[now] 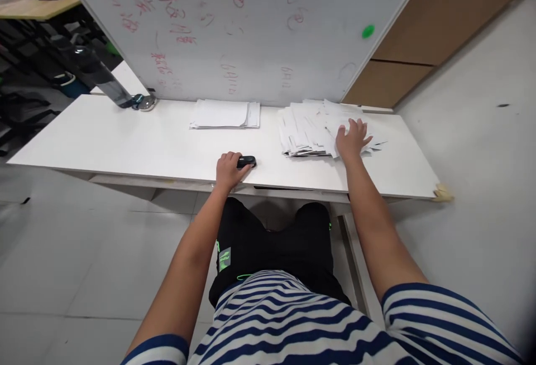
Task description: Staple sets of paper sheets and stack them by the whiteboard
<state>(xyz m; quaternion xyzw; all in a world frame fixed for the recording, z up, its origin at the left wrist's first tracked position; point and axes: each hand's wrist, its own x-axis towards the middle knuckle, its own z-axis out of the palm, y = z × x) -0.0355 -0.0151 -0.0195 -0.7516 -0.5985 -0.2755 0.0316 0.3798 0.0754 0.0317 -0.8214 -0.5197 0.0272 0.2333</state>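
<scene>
My left hand (228,171) is closed around a small black stapler (247,161) that rests on the desk near its front edge. The rear part of the stapler is hidden under my fingers. On the right, a loose, uneven pile of white papers (304,128) lies on the desk. My right hand (352,139) rests on the right side of that pile with its fingers spread. Between the hands and farther back, a neater stack of white papers (221,114) sits close to the whiteboard.
The white desk (100,136) has a whiteboard (251,35) with red writing standing along its back. A clear bottle (103,75) and a small round object (146,102) are at the back left. Brown cardboard boxes (444,19) and a wall (481,130) border the right side.
</scene>
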